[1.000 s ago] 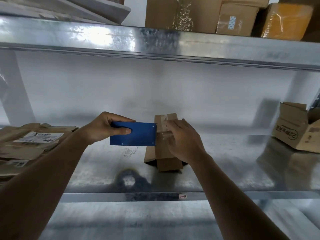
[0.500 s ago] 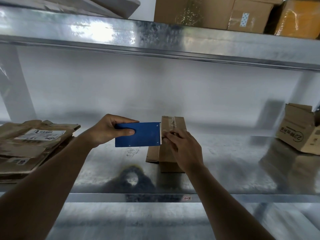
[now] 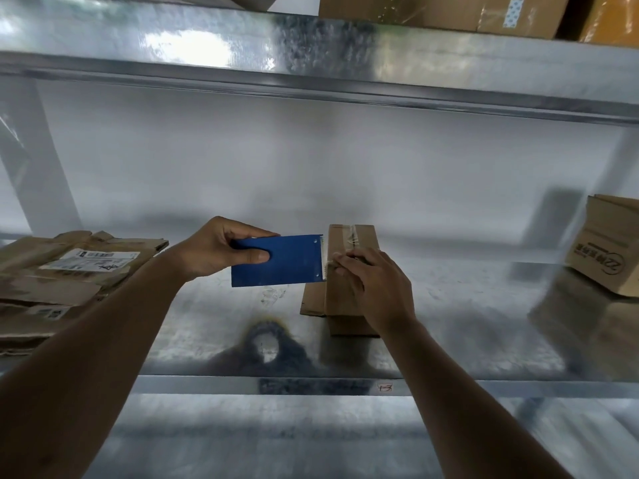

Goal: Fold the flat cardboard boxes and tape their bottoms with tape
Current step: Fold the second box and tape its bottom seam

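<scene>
So the big stuff first: the metal shelf [image 3: 449,347] carries everything here, with a stack of flat cardboard boxes [image 3: 69,271] well off to the left of the grip and 1 printed box [image 3: 608,247] far out to the right.

The thing that matters is the small folded box [image 3: 349,278], standing in the middle with its taped bottom facing up. Its long axis runs away from the person, and the clear tape [image 3: 352,238] goes across that top face. The blue tape cutter [image 3: 278,260] sits just left of the box, its toothed edge right against the box's left top edge, so the box lies directly right of the left hand's [image 3: 218,250] grip. That grip is wrapped firmly around the cutter, thumb on its front face. The right hand [image 3: 375,288] is the nearer one to the box: fingers fairly flat, pressing the tape end down at the left top edge, touching the box itself. My guess is the coming move is tearing the tape off against the teeth, so that contact line between blade and box edge is everything.

Compared to half a second back, the cutter has slid a bit closer to the box edge, and the right hand has dropped from the top face toward the corner.
</scene>
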The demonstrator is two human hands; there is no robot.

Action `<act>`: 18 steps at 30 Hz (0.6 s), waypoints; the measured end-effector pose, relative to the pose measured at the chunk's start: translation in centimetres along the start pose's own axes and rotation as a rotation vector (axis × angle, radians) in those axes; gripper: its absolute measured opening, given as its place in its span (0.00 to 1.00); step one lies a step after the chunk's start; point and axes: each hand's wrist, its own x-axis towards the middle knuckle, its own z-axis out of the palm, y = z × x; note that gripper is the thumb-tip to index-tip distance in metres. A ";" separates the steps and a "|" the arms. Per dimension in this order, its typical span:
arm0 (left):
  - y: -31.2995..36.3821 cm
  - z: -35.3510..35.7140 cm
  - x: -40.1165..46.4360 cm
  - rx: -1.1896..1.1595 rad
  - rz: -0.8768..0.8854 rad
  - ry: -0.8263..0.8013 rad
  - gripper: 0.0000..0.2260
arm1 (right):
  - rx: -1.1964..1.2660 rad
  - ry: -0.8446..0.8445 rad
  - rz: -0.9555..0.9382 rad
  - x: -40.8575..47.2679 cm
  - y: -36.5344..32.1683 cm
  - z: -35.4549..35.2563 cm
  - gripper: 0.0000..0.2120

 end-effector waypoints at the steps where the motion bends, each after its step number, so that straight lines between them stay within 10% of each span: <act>1: 0.0 -0.3 0.0 0.009 -0.001 -0.011 0.18 | 0.002 0.010 -0.007 0.0 0.0 -0.1 0.16; 18: 1.7 -1.3 -0.3 0.202 -0.016 -0.004 0.18 | 0.057 -0.002 0.061 0.4 -1.0 -1.4 0.16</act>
